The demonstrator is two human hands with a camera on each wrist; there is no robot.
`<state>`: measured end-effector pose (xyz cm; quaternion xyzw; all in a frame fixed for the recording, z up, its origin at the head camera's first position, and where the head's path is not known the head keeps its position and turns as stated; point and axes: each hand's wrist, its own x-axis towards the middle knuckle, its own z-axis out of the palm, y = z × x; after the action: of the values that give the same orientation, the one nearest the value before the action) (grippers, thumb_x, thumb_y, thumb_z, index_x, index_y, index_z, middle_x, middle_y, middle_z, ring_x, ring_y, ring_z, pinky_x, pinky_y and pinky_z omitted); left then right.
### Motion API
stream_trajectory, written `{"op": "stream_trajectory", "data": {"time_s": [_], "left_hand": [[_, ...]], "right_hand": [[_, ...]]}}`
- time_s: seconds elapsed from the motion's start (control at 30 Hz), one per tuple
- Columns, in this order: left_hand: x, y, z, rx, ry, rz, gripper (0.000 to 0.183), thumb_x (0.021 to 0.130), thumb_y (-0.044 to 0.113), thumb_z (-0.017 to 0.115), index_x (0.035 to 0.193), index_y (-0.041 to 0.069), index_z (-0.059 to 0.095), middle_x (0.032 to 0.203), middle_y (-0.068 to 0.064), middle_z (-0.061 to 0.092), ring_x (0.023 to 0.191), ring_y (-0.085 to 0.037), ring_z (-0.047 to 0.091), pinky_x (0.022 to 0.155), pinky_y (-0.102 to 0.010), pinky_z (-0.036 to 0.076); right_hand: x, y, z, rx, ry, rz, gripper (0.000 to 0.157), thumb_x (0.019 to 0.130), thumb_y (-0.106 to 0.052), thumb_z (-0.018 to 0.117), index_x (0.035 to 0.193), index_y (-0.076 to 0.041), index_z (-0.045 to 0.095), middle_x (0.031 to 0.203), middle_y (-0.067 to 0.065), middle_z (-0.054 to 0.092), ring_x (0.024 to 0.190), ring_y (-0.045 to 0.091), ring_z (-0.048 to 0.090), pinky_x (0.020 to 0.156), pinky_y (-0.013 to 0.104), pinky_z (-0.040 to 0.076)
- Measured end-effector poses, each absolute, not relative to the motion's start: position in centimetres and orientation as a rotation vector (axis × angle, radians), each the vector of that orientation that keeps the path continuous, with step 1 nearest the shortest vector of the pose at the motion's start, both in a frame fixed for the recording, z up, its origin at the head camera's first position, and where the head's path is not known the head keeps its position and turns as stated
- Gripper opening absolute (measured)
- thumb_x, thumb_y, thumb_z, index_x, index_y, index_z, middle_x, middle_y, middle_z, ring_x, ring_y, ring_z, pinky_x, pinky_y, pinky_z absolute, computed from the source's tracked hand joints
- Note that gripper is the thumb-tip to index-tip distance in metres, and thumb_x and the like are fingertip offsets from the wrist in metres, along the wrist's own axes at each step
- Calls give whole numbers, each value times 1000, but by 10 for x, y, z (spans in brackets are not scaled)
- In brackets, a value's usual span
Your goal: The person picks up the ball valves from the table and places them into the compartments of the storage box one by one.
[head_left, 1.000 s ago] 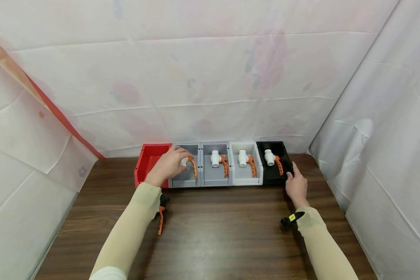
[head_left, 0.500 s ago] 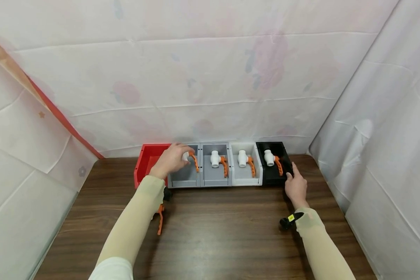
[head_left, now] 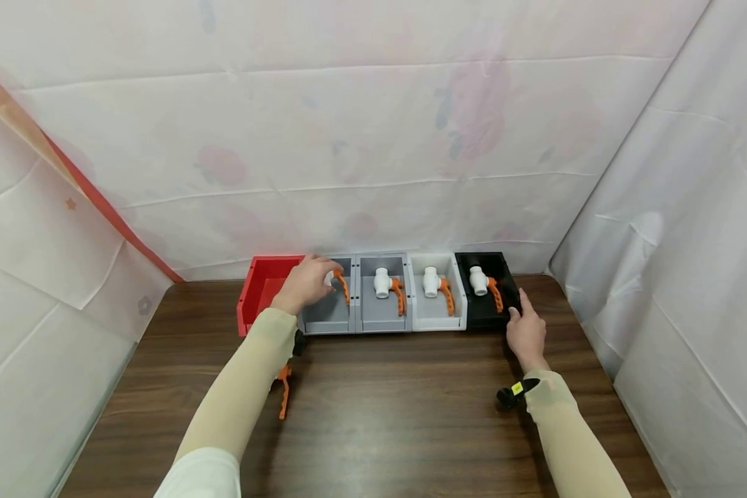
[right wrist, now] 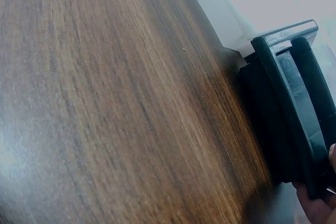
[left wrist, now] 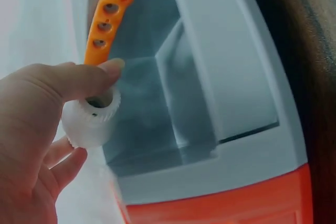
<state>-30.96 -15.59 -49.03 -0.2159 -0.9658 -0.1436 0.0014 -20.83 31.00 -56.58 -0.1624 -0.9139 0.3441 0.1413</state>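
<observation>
In the head view, my left hand (head_left: 308,282) is over the left grey bin (head_left: 328,318), pinching a white ball valve with an orange handle (head_left: 342,285). The left wrist view shows the thumb across the white valve body (left wrist: 92,121), fingers beneath it, the orange lever (left wrist: 104,27) pointing away. My right hand (head_left: 527,335) holds the front right corner of the black bin (head_left: 485,319); fingertips (right wrist: 314,205) show at that corner in the right wrist view. Similar valves lie in the second grey bin (head_left: 382,283), the white bin (head_left: 432,282) and the black bin.
A red bin (head_left: 264,290) ends the joined row on the left. Another orange handle (head_left: 284,394) lies on the brown wooden table (head_left: 386,415), partly hidden by the left sleeve. White patterned cloth (head_left: 361,138) hangs behind the bins and along both sides.
My left hand has shifted slightly up and back with the valve, which sits a little farther into the grey bin's rear half. My right hand stays at the black bin.
</observation>
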Motion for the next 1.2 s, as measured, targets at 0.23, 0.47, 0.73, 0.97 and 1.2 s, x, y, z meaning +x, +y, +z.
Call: {"op": "stream_trajectory", "data": {"time_s": [0.23,0.47,0.73,0.97,1.2], "left_hand": [[-317,-147,-501,-673,-3073,-276,51,78,15,86,126,17,68,130,-9,61,125,-31,44,89,-45,54],[-319,-143,-508,-726,-3084,-197,52,79,13,85,127,15,67,126,-9,62,123,-30,45,87,-44,55],[-319,-140,-516,-813,-3086,-105,51,83,10,80,132,13,63,127,-11,60,126,-32,44,90,-46,54],[-324,-143,-528,-864,-3064,-195,51,82,11,82,128,11,59,127,-10,58,127,-30,40,102,-42,46],[-325,-145,-531,-894,-2985,-200,41,80,12,85,113,11,61,117,-7,61,125,-29,41,105,-41,41]], "right_hand": [[-207,309,-566,-502,-2649,992,53,106,-16,46,157,-16,33,134,34,52,110,56,54,92,65,41],[-209,310,-565,-503,-2652,992,54,106,-17,46,158,-18,31,137,32,51,113,55,52,95,65,40],[-209,309,-568,-501,-2657,991,54,106,-17,46,158,-19,31,140,30,50,116,55,50,98,65,37],[-209,311,-567,-494,-2647,985,54,105,-16,47,157,-18,32,139,30,50,114,55,51,96,65,38],[-210,311,-569,-505,-2644,993,53,106,-18,46,157,-19,33,140,28,50,114,56,52,95,65,38]]}}
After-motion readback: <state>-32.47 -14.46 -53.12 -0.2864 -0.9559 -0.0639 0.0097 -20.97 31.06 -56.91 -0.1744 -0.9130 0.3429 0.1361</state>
